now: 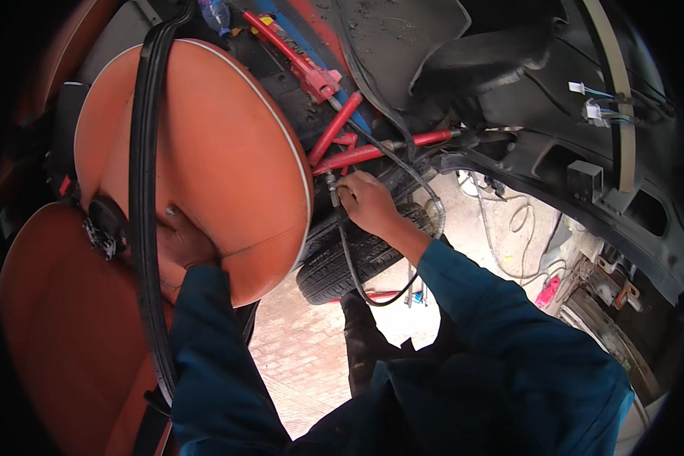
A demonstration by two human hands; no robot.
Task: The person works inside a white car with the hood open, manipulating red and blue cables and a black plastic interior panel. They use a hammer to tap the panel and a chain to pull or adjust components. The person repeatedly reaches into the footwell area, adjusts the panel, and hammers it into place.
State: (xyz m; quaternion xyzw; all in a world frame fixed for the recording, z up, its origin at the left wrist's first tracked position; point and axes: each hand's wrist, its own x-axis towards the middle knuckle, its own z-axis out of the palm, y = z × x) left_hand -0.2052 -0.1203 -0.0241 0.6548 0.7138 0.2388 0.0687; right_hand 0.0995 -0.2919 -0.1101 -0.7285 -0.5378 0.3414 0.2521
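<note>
Teal sleeves: nearest the camera, your cuffs (486,304) spread to either side, the left toward an orange seat (235,129), the right toward red tubing.
Black strip: a long rubber-like band (146,129) runs down in front of the seat, just beside your left hand (184,242).
Coupling work: judging by your grip, you are handling the joint between a black hose (347,251) and a red tubular tool (361,156); whether it is being fastened or loosened cannot be told.
Next move: it seems to call for steadying the tool and turning the fitting in line with its stub, without side strain from the hose.
Metal coupling: this fitting (332,188) hangs just below the junction of the red tubes, at your right fingertips, on their left.
Right fingers: your right hand (368,201) curls narrow, thumb and fingers closed on the coupling.
Left fingers: your palm rests against the seat; their spread cannot be told.
Hose loop: below the coupling it drops past a tyre (349,262) and bends right.
</note>
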